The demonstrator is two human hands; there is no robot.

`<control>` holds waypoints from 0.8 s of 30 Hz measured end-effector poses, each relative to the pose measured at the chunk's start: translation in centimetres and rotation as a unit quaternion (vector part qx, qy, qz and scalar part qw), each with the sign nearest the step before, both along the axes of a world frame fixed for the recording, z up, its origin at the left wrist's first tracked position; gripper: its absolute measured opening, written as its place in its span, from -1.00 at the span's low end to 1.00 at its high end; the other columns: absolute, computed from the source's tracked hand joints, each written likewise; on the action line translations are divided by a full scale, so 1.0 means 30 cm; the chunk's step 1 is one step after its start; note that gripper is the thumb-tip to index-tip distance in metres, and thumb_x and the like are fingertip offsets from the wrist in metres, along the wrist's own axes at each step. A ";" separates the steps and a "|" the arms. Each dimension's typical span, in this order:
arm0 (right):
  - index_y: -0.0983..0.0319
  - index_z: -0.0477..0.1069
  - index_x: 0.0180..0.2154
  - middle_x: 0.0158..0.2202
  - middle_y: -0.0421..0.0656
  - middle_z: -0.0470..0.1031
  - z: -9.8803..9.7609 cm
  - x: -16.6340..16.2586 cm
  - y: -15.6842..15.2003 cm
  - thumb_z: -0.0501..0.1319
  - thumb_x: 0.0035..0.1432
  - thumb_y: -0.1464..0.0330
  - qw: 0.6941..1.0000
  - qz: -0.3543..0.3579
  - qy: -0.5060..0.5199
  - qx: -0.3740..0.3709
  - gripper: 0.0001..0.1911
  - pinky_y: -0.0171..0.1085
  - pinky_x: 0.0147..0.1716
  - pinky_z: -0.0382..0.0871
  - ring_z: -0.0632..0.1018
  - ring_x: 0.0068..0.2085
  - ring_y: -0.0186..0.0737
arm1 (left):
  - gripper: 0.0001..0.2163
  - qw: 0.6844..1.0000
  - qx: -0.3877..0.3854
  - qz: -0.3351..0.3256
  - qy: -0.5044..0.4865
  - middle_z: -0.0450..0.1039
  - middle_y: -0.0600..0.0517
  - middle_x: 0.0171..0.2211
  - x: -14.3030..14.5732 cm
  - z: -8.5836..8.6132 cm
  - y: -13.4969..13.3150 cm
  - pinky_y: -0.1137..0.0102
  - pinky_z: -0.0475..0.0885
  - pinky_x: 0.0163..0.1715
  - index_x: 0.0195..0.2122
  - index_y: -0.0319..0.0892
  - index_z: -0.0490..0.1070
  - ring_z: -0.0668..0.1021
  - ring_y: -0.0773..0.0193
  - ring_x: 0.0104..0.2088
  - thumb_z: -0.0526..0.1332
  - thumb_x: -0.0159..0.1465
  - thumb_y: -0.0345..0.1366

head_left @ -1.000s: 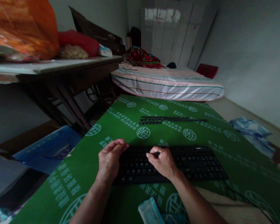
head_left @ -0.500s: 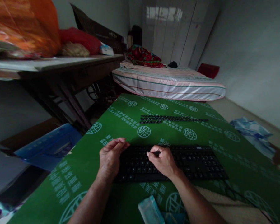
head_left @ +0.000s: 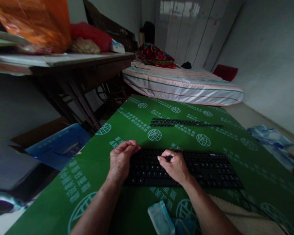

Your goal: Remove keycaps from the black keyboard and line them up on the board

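A black keyboard lies on the green table, with dark keys across it. My left hand is at its upper left corner, thumb and fingertips pinched together; anything between them is too small to make out. Over the middle of the keyboard, my right hand is curled closed around a small black tool. Thin wire loops show just behind its knuckles, so it looks like a wire keycap puller. Farther back, several rows of loose black keycaps are lined up on the table.
Near the front edge lies a light blue packet, beside a beige cloth and the keyboard cable. A sewing-machine table with bags stands left, above a blue box. A bed is behind.
The view has swung slightly, so the whole scene sits a little farther right and higher. Both hands keep nearly the same pose and place over the keyboard.
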State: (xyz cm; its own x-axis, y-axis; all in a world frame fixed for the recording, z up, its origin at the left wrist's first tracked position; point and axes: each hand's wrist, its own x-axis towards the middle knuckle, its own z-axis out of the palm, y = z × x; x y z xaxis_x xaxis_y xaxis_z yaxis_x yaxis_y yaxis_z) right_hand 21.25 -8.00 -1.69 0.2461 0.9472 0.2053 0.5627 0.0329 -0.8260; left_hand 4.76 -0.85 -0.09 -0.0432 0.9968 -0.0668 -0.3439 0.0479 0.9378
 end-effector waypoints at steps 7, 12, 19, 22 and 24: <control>0.22 0.36 -0.63 -0.72 -0.29 0.28 -0.002 0.000 0.000 0.15 0.01 0.26 1.000 0.011 -0.001 -0.002 -0.74 -0.41 -0.62 0.11 0.30 -0.66 -0.40 | -0.89 1.000 0.006 -0.019 0.009 0.48 0.10 -0.57 -0.006 -0.010 0.002 0.51 0.39 -0.40 -0.49 -0.24 0.48 0.52 0.39 -0.52 0.35 -0.06 -0.36; 0.22 0.36 -0.61 -0.73 -0.30 0.27 -0.009 0.003 0.000 0.15 0.01 0.25 1.000 0.013 0.008 -0.004 -0.75 -0.41 -0.64 0.10 0.28 -0.68 -0.41 | -0.88 1.000 0.009 -0.018 0.020 0.48 0.09 -0.57 -0.003 -0.012 0.005 0.49 0.38 -0.42 -0.48 -0.24 0.48 0.51 0.37 -0.53 0.35 -0.06 -0.34; 0.23 0.34 -0.63 -0.73 -0.30 0.26 -0.005 0.003 0.000 0.15 0.01 0.25 1.000 0.012 0.009 0.006 -0.74 -0.43 -0.64 0.10 0.27 -0.66 -0.42 | -0.85 0.999 0.005 -0.012 0.031 0.47 0.07 -0.58 0.004 0.003 -0.004 0.46 0.40 -0.43 -0.49 -0.26 0.47 0.51 0.34 -0.53 0.35 -0.09 -0.33; 0.23 0.34 -0.63 -0.73 -0.30 0.25 -0.005 0.004 -0.001 0.15 0.00 0.25 1.000 0.013 0.012 0.003 -0.74 -0.43 -0.64 0.09 0.27 -0.66 -0.43 | -0.85 0.999 0.005 -0.011 0.035 0.47 0.08 -0.59 0.004 0.003 -0.006 0.46 0.40 -0.42 -0.51 -0.25 0.47 0.50 0.34 -0.54 0.35 -0.10 -0.31; 0.23 0.34 -0.63 -0.73 -0.30 0.25 -0.005 0.003 -0.001 0.15 0.00 0.25 1.000 0.012 0.013 0.001 -0.74 -0.43 -0.65 0.09 0.27 -0.66 -0.42 | -0.84 0.999 0.004 -0.011 0.042 0.47 0.07 -0.58 0.003 0.001 -0.005 0.44 0.40 -0.42 -0.50 -0.25 0.47 0.51 0.33 -0.54 0.35 -0.10 -0.30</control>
State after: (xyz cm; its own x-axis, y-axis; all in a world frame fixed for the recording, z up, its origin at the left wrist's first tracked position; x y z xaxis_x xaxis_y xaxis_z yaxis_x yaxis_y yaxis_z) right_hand 21.34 -8.03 -1.84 0.2279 0.9526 0.2013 0.5394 0.0486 -0.8406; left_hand 4.84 -1.01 -0.06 -0.0266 0.9981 -0.0551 -0.2632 0.0462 0.9636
